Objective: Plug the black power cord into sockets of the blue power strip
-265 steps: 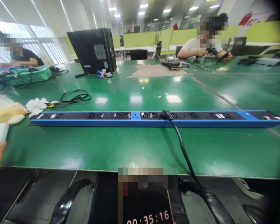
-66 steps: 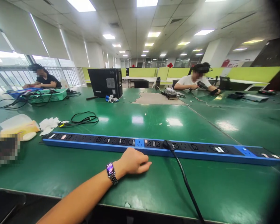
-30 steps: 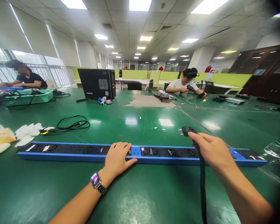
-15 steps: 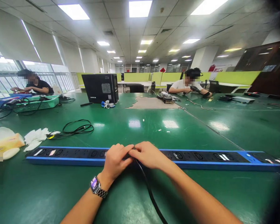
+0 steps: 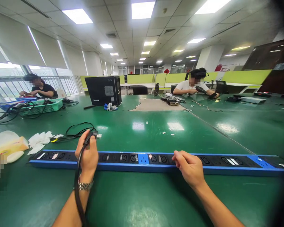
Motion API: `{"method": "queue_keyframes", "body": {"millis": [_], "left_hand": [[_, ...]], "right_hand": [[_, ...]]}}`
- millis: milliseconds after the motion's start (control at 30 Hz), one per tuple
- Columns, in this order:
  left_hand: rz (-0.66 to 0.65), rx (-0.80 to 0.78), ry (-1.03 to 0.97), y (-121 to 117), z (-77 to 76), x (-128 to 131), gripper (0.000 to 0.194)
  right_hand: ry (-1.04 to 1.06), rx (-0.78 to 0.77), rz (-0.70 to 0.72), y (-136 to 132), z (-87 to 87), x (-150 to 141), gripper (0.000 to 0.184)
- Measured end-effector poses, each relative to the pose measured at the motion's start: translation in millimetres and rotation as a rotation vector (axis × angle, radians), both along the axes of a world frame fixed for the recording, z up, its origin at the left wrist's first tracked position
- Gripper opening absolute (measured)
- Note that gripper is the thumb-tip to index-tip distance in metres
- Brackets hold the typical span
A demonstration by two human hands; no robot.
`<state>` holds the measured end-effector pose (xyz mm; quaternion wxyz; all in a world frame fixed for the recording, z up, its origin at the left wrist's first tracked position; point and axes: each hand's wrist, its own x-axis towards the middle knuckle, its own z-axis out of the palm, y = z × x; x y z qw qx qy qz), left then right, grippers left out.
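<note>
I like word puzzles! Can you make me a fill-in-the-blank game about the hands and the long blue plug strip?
1. The left hand holds a black ____ above the power strip.
2. The right hand rests on the ____ strip.
3. The table top is coloured ____.

Missing words: plug; power; green

A long blue-and-black power strip (image 5: 142,159) lies flat along the green table's near edge, its sockets facing up. A black plug (image 5: 90,135) is held clear above the strip's left half, prongs pointing right, its cord (image 5: 76,186) trailing down toward the near edge.
</note>
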<state>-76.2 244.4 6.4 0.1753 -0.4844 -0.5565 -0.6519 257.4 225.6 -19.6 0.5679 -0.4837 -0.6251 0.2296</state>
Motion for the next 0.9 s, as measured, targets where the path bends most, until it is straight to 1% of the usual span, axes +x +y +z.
{"method": "queue_keyframes", "body": {"millis": [33,67,133,167,200,233,300,367,533,600,700,767,800,833,867,900], "left_hand": [[-0.097,-0.052,0.028,-1.5,-2.0,6.1,0.033],[-0.223,-0.107,0.102,-3.7,-5.1,15.6,0.032],[-0.482,-0.22,0.308,-9.1,-12.6,41.7,0.03],[-0.584,-0.271,0.405,-11.8,-16.2,55.8,0.029],[-0.652,-0.316,0.483,-14.2,-19.2,68.9,0.028],[-0.685,-0.359,0.542,-16.1,-21.4,80.1,0.026],[-0.668,-0.431,0.618,-18.6,-22.8,94.4,0.022],[-0.606,-0.485,0.676,-20.0,-21.3,99.1,0.019],[-0.479,-0.487,0.774,-21.8,-17.7,98.7,0.02],[-0.483,-0.493,0.802,-21.6,-18.0,101.0,0.021],[-0.542,-0.535,0.861,-20.2,-18.3,104.7,0.02],[-0.569,-0.563,0.861,-18.6,-19.2,104.3,0.022],[-0.576,-0.581,0.843,-17.7,-20.2,102.8,0.031],[-0.575,-0.604,0.814,-16.9,-21.7,100.6,0.051],[-0.57,-0.632,0.788,-16.1,-23.8,98.1,0.075],[-0.554,-0.659,0.772,-15.5,-26.2,95.4,0.095]], "right_hand": [[0.034,0.013,-0.031,0.5,0.8,0.8,0.046],[0.065,0.02,-0.057,1.0,2.0,1.1,0.046],[0.107,0.019,-0.092,1.6,4.0,0.9,0.047],[0.116,0.013,-0.098,1.6,4.4,0.5,0.048],[0.12,0.007,-0.096,1.6,4.3,0.0,0.048],[0.118,0.0,-0.09,1.4,3.9,-0.8,0.049],[0.097,-0.007,-0.072,0.8,2.9,-3.4,0.05],[0.062,-0.008,-0.054,-0.2,2.4,-7.4,0.05],[-0.028,0.005,-0.012,-5.1,2.0,-20.5,0.05],[-0.065,0.019,0.012,-7.3,0.7,-24.5,0.05],[-0.137,0.03,0.031,-9.6,0.2,-29.3,0.051],[-0.187,-0.013,0.019,-10.0,3.2,-35.7,0.048],[-0.224,-0.068,0.004,-9.7,6.3,-41.1,0.045],[-0.275,-0.143,-0.011,-9.0,10.5,-48.3,0.043],[-0.338,-0.226,-0.021,-7.8,15.7,-57.2,0.045],[-0.413,-0.296,-0.022,-6.2,22.0,-67.0,0.049]]}}
